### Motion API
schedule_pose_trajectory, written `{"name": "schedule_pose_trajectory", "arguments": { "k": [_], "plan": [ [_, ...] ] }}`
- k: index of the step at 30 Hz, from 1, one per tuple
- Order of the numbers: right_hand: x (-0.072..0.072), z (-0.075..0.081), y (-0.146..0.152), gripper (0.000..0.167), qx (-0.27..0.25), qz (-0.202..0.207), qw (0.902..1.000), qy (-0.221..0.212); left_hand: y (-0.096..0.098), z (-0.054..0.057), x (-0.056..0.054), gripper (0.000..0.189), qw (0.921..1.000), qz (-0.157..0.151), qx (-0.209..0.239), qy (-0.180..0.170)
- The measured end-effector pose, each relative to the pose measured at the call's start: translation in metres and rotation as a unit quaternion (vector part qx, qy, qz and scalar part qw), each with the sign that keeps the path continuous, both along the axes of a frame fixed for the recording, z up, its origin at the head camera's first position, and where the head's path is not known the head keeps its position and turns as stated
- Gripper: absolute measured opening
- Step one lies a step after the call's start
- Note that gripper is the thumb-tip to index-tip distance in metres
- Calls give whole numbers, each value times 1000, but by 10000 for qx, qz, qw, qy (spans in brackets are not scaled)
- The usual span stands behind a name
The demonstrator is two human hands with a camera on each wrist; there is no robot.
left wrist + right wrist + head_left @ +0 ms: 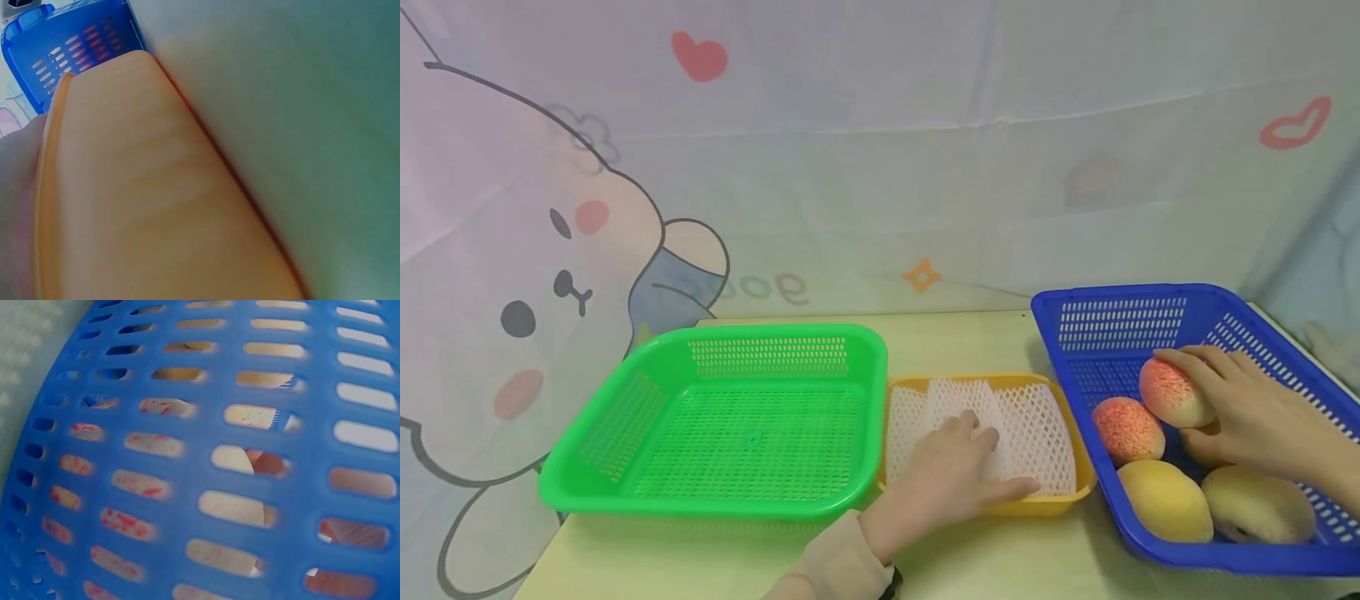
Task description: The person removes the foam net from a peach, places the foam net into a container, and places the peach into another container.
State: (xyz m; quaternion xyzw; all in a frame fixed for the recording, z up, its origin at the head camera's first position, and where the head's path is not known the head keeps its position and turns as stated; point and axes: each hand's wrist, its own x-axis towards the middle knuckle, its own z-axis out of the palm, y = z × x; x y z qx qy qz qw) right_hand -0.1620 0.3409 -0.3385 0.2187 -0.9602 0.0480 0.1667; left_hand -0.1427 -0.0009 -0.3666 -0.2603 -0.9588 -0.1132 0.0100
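Note:
At the right in the head view, my right hand (1255, 412) grips a red-and-cream peach (1171, 392) inside the blue basket (1138, 546). Beside it lie another peach (1127, 429), a round yellow fruit (1165, 500) and a longer yellowish fruit (1258, 504); part of a further fruit shows under the hand. My left hand (943, 479) is over the small yellow basket (1037, 505), fingertips at the white foam nets (1037, 433), thumb spread to the right. Through the slots of the blue wall (194, 469), the right wrist view shows bits of peach and fingers.
A large green basket (752, 504) stands left of the yellow one on the pale table (970, 337). Behind the table hangs a printed cloth (880, 183). The yellow basket's outer side (137, 175) fills much of the left wrist view.

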Motion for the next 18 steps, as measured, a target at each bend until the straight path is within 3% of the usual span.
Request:
{"name": "schedule_pose_trajectory", "arguments": {
  "k": [9,18],
  "plan": [
    [-1,-4,1,96,27,-46,10000,-78,3,-2,-1,69,9987,-92,-432,-247],
    [-4,-7,0,93,14,62,10000,-17,3,-4,0,69,9981,-159,-567,-193]
  ]
}}
